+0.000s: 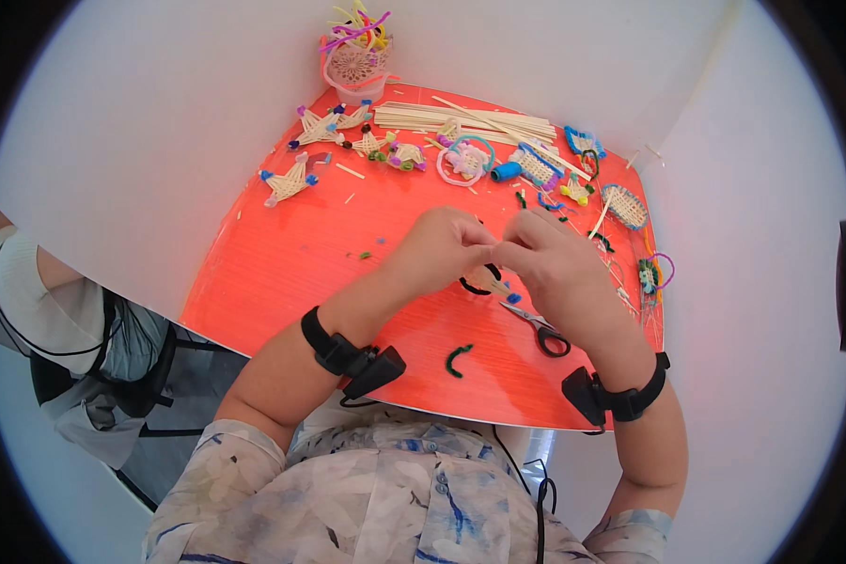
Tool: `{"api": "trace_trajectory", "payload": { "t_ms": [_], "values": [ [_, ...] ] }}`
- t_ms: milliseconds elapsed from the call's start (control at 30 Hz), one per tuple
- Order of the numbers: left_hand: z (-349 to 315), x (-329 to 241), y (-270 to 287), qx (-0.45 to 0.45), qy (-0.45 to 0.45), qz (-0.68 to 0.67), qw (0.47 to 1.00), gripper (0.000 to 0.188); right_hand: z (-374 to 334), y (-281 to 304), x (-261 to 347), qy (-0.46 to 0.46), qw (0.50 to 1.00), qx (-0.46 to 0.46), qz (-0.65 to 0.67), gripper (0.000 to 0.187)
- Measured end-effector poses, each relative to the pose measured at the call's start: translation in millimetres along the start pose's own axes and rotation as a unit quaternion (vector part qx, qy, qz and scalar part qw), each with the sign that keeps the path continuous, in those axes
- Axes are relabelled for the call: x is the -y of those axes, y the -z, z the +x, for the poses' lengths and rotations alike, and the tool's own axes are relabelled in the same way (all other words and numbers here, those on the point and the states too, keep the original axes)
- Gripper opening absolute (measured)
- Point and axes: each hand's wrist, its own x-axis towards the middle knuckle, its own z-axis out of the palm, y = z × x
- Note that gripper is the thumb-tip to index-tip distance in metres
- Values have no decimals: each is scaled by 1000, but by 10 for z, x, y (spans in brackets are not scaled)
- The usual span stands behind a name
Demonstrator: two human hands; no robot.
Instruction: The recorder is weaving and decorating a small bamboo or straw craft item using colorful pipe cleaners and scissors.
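Note:
My left hand [445, 247] and my right hand [547, 256] meet above the middle of the red table, thumbs and fingertips pinched close together. Just under the fingers shows a small ornament of pale strips [504, 290], with a black fuzzy pipe cleaner [479, 287] curved around it and a blue pipe-cleaner tip. Both hands appear closed on this piece, though the fingers hide most of it. Beside my right hand lie scissors [543, 331] with dark handles, blades partly apart. A short dark green pipe-cleaner piece [456, 361] rests nearer the front edge.
Star-shaped woven ornaments [289, 180] stand at the far left of the red table [282, 254]. Behind are a bundle of pale strips [461, 119] and a pink basket of pipe cleaners [355, 75]. A blue roll [506, 172] and woven pieces [624, 207] line the right. Another person [52, 301] sits left.

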Motion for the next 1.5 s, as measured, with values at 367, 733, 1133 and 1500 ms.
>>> {"api": "trace_trajectory", "payload": {
  "t_ms": [367, 733, 1133, 1500],
  "values": [
    [9, -12, -126, 21, -228, 72, 971, 12, 71, 1, -447, -261, 876, 98, 394, 11],
    [4, 46, -140, -51, -60, -72, 994, 12, -253, -291, -307, -298, 833, -76, 459, 9],
    [-16, -8, -128, -89, -200, 218, 951, 7, -108, -131, -41, 13, 998, -56, -19, 15],
    [-45, -73, -92, -24, -279, 147, 949, 9, -181, -85, -375, -383, 696, 27, 607, 5]
  ]
}}
